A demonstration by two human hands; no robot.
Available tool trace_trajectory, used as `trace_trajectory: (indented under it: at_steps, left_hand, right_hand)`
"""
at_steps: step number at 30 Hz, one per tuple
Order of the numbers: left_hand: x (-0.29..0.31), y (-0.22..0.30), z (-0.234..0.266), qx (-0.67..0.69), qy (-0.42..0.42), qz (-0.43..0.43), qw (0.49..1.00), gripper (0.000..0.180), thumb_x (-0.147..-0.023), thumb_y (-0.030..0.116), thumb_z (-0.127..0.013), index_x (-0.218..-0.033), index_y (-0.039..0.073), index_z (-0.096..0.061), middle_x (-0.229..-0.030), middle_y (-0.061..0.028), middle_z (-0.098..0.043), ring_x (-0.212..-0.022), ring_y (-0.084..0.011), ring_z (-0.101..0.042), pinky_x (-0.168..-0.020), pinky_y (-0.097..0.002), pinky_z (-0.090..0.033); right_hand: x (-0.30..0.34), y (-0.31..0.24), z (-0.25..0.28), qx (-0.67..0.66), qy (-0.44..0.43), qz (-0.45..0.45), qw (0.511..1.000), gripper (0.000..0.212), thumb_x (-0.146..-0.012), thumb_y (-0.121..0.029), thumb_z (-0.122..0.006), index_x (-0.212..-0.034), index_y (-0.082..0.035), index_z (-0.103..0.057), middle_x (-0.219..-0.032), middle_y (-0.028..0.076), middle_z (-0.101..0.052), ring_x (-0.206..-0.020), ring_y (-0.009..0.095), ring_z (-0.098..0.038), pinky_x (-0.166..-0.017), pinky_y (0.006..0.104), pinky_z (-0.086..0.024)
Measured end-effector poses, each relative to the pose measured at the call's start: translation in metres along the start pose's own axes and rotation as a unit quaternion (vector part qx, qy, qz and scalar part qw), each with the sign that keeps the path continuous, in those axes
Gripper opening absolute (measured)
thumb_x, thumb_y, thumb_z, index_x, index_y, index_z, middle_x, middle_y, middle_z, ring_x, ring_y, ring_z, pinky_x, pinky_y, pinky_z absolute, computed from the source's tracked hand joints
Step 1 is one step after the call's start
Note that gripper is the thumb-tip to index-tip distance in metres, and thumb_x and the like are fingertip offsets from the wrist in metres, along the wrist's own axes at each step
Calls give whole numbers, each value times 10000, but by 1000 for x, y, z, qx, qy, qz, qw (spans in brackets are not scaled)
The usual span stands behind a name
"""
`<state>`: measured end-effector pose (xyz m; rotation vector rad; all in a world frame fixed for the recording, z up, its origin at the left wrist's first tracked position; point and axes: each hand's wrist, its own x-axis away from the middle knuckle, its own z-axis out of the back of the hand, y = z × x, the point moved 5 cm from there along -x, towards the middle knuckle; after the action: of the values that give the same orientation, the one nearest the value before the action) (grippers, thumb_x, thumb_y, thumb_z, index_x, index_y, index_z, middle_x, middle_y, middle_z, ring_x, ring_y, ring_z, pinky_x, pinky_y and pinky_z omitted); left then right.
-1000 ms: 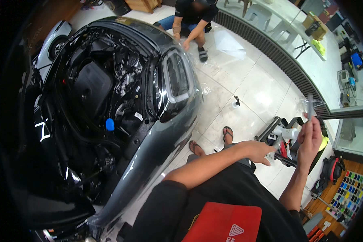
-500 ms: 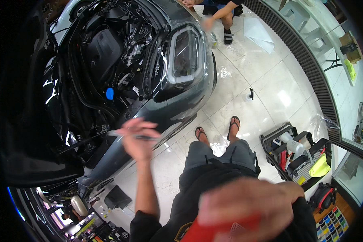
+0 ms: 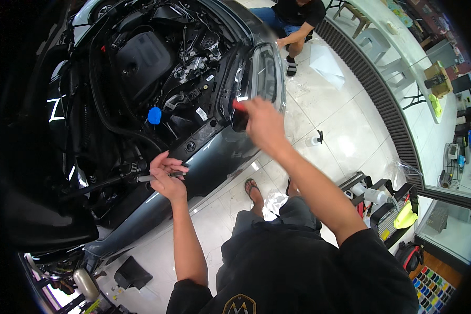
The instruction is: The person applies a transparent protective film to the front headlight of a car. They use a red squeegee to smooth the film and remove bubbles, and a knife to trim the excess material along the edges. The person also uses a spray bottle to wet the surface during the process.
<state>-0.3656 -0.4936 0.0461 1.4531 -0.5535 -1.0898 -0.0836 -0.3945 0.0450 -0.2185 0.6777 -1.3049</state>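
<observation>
The dark grey car's headlight (image 3: 265,73) is at the upper middle, with wrinkled clear film around its edge. My right hand (image 3: 265,125) is at the headlight's near corner, closed round a red squeegee (image 3: 239,106); only its tip shows past the fingers. Over the fender (image 3: 214,157), near the engine bay's edge, is my left hand (image 3: 166,175), palm partly up. A slim grey knife-like tool (image 3: 147,178) lies across it under curled fingers; its exact kind is unclear. In the engine bay, a blue cap (image 3: 154,115) stands out.
Another person (image 3: 293,21) crouches by the car's front. A spray bottle (image 3: 317,138) stands on the tiled floor. To my right is a tool cart (image 3: 374,201) with bottles and a yellow cloth (image 3: 405,214). A white sheet (image 3: 327,65) lies near the floor grating.
My right hand has moved from close to my chest out to the headlight corner with the red squeegee. My left hand stays over the fender, shifted slightly left. My view has moved nearer the car.
</observation>
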Motion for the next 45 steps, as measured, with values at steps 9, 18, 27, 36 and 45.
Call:
trace_trajectory:
  at_steps: [9,18,27,36,45]
  left_hand:
    - [-4,5,1,74,-37,-14,996,721,-1105,606,-280,-1255,-25,-595,-807,-117,-678,-559,-161,-669,-421,-208,-394]
    - [-4,4,0,76,-74,0,994,710,-1108,599,-284,-1257,-20,-600,-812,-108,-674,-558,-147,-662,-428,-198,-384]
    - [-8,5,7,45,-76,15,996,683,-1122,567,-259,-1236,-11,-606,-797,-102,-663,-546,-148,-651,-420,-200,-392]
    - [-9,7,-6,28,-85,2,996,665,-1127,550,-280,-1242,-18,-607,-804,-105,-666,-559,-149,-653,-428,-208,-406]
    - [-16,2,-15,-49,-27,69,996,749,-1101,630,-267,-1145,-8,-657,-728,-89,-638,-495,-148,-600,-402,-230,-350]
  right_hand:
    - [21,3,6,-134,76,-119,981,350,-913,20,-610,-1189,-153,-741,-1012,137,-722,-923,369,-707,-802,431,-566]
    - [42,41,-17,-238,167,-72,954,260,-867,75,-639,-1035,-62,-783,-1012,122,-765,-960,302,-712,-882,381,-546]
    - [86,21,-47,-193,248,-74,946,476,-697,86,-610,-1075,-154,-772,-1120,37,-729,-1096,290,-632,-917,412,-429]
    - [108,42,-37,-209,148,-78,963,417,-750,115,-624,-1093,-81,-757,-1154,101,-721,-1115,319,-655,-954,422,-487]
    - [299,238,48,-224,75,-415,879,297,-929,-86,-671,-1215,-18,-635,-1023,188,-744,-946,362,-717,-866,439,-554]
